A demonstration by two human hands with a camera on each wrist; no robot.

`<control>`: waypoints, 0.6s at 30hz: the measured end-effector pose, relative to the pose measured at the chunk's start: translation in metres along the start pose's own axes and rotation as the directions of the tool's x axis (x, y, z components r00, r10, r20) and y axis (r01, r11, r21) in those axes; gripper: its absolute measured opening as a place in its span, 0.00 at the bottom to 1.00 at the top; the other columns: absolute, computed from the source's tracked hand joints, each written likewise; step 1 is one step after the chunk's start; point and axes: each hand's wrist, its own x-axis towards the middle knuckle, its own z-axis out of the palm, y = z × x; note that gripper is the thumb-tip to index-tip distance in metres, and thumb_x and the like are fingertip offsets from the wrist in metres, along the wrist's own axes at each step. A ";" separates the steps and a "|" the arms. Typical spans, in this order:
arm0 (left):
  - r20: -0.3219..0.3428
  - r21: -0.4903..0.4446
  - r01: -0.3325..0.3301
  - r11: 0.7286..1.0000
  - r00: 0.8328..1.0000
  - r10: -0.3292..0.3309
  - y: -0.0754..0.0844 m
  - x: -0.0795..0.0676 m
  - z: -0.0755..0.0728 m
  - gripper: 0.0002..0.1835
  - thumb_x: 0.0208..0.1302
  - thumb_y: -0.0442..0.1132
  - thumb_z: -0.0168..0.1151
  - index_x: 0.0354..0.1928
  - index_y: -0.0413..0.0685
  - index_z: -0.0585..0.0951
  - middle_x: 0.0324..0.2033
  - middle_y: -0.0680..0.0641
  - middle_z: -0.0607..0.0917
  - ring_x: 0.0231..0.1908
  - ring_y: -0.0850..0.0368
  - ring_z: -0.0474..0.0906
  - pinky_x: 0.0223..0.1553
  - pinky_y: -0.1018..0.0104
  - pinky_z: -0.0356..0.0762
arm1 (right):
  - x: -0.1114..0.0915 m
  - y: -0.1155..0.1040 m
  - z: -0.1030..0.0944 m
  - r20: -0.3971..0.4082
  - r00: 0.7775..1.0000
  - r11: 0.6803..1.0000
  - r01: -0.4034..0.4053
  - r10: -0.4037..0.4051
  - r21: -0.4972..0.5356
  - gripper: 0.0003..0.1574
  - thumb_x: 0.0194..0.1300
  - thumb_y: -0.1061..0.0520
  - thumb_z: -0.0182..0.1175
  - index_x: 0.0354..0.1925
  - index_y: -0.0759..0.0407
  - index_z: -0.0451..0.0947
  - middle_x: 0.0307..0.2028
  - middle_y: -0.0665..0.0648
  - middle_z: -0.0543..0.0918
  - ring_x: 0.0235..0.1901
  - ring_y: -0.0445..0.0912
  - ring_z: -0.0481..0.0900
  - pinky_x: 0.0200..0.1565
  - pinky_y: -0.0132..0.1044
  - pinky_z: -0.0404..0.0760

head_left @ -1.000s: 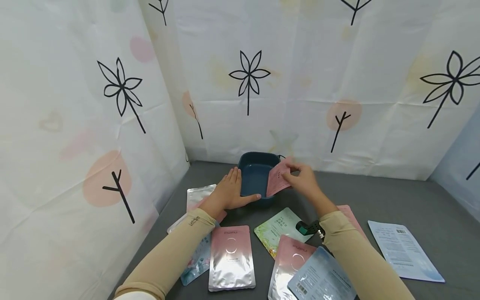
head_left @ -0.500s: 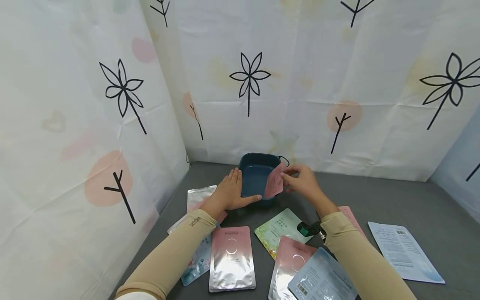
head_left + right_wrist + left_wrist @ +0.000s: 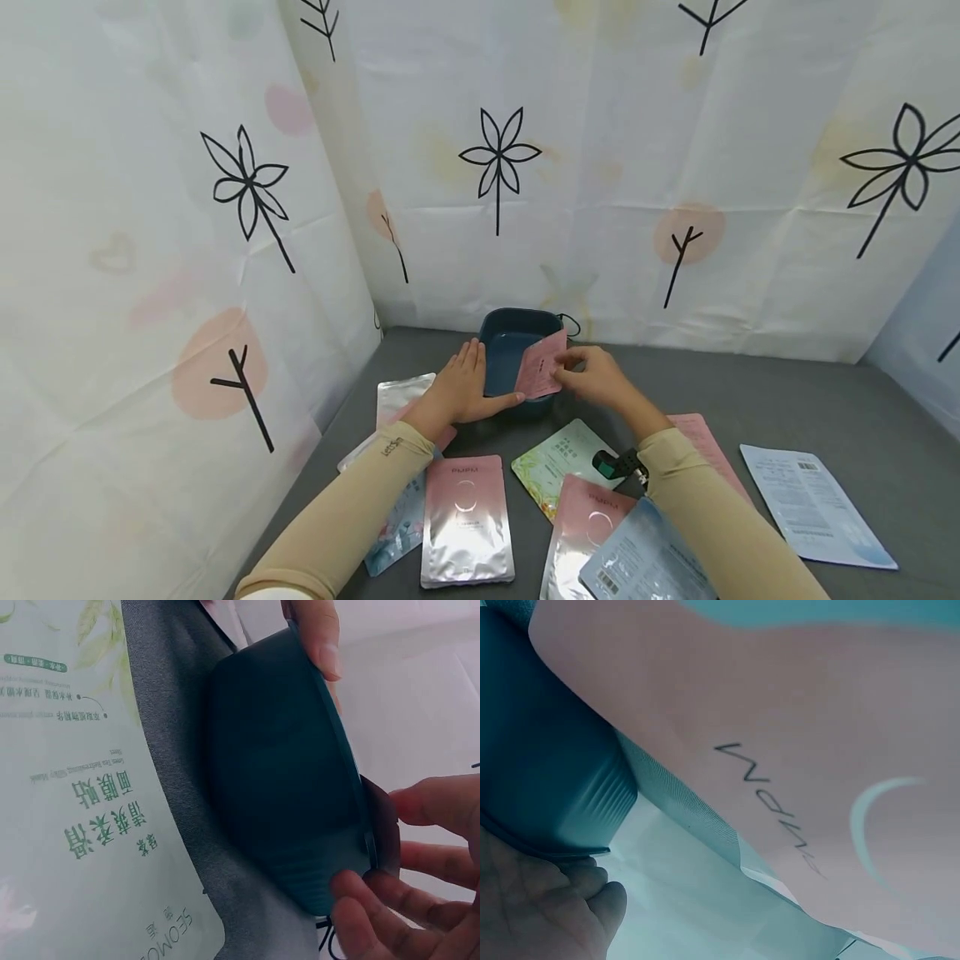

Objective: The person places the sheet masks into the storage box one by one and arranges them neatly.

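Observation:
At the back of the grey table stands a dark blue plastic bin (image 3: 517, 320). My left hand (image 3: 462, 387) rests on its left rim, fingers straight and thumb stretched along the front edge. My right hand (image 3: 594, 380) pinches a pink face mask packet (image 3: 538, 367) by its right side, slanted over the bin's front right corner. The right wrist view shows that packet (image 3: 385, 825) bent at the rim, between thumb and fingers. In the left wrist view, my fingertips (image 3: 585, 877) lie against the bin's rim; the bin's inside is hidden there.
Several face mask packets lie in front: a pink and silver one (image 3: 467, 525), a green one (image 3: 566, 457), another pink one (image 3: 587, 517) under a blue one (image 3: 645, 554). A pale blue packet (image 3: 813, 504) lies far right. A patterned white cloth (image 3: 600, 275) hangs behind the bin.
My right hand has moved a little left and nearer, bringing the pink packet further over the bin's front edge. The left hand has stayed on the rim.

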 end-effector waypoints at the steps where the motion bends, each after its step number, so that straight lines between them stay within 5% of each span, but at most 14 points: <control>1: -0.002 0.001 0.001 1.000 1.000 -0.001 0.000 0.000 0.000 0.67 0.66 0.84 0.43 0.85 0.35 0.44 0.85 0.34 0.45 0.86 0.40 0.42 0.84 0.45 0.49 | 0.000 0.000 0.000 -0.014 1.000 1.000 0.004 -0.004 -0.002 0.24 0.75 0.57 0.63 0.61 0.71 0.81 0.46 0.68 0.86 0.28 0.45 0.84 0.30 0.37 0.86; 8: -0.008 0.014 0.007 1.000 1.000 -0.006 0.000 0.002 -0.002 0.68 0.65 0.86 0.42 0.85 0.35 0.45 0.85 0.34 0.47 0.86 0.40 0.43 0.84 0.45 0.51 | -0.001 0.001 -0.005 -0.127 0.992 1.000 -0.025 0.025 -0.003 0.19 0.76 0.55 0.65 0.55 0.68 0.84 0.51 0.68 0.86 0.31 0.52 0.87 0.31 0.37 0.85; 18: -0.012 0.015 0.000 1.000 1.000 0.000 0.002 0.000 -0.003 0.67 0.65 0.85 0.44 0.85 0.34 0.46 0.85 0.34 0.47 0.85 0.40 0.44 0.84 0.45 0.51 | -0.001 0.003 -0.003 -0.031 0.999 0.996 -0.021 0.018 -0.091 0.22 0.74 0.53 0.65 0.57 0.67 0.85 0.50 0.67 0.87 0.29 0.45 0.82 0.33 0.38 0.83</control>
